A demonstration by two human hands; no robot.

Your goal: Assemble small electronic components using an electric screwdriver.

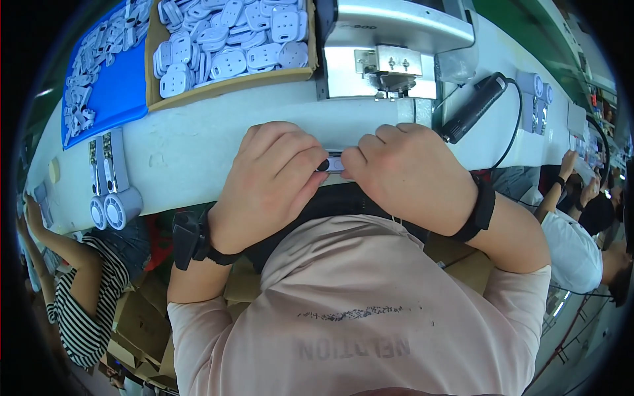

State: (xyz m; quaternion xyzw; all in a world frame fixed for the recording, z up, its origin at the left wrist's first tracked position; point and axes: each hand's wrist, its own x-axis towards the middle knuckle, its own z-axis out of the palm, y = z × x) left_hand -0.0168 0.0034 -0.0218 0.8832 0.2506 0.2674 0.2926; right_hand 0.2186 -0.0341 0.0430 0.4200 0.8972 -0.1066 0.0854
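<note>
My left hand [274, 175] and my right hand [409, 168] meet at the table's near edge, in front of my body. Between them sits a slim pale plastic part [335, 163], mostly covered by my fingers. A small black rounded piece [323, 165] shows at its left end, against my left thumb and forefinger. My left fingers are pinched there, while the curled fingers of my right hand grip the other end. The part's full shape is hidden.
Ahead stand a cardboard box [231, 89] of white plastic pieces, a blue tray [112, 105] of small parts and a metal press-like machine [396, 39]. A black corded electric screwdriver [475, 105] lies right; small handheld fans [117, 198] lie left. People sit on both sides.
</note>
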